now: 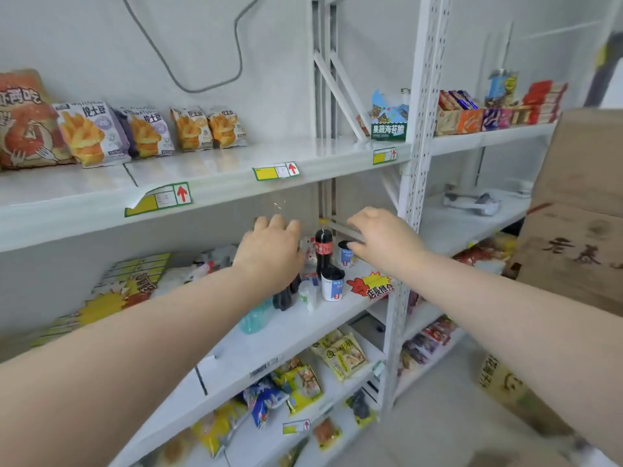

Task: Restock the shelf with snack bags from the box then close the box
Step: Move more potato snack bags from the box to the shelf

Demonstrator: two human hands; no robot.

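Observation:
Several potato-stick snack bags [91, 133] stand in a row on the white top shelf [215, 173], next to a large orange bag [27, 119] at the far left. A brown cardboard box [580, 214] rises at the right edge; I cannot see inside it. Both my arms reach toward the middle shelf [269, 345]. My left hand [269, 251] hovers back-up in front of a cola bottle [323, 247], fingers relaxed, holding nothing. My right hand [381, 237] hangs above a small cup [345, 256], fingers loosely bent and empty.
The middle shelf carries another cup [332, 283], a lying blue bottle [256, 316] and promo signs [371, 284]. Yellow snack bags [344, 355] fill the lower shelf. A white upright post [414, 163] divides off the right-hand bay with boxed snacks [488, 112]. A second printed carton [505, 385] sits on the floor.

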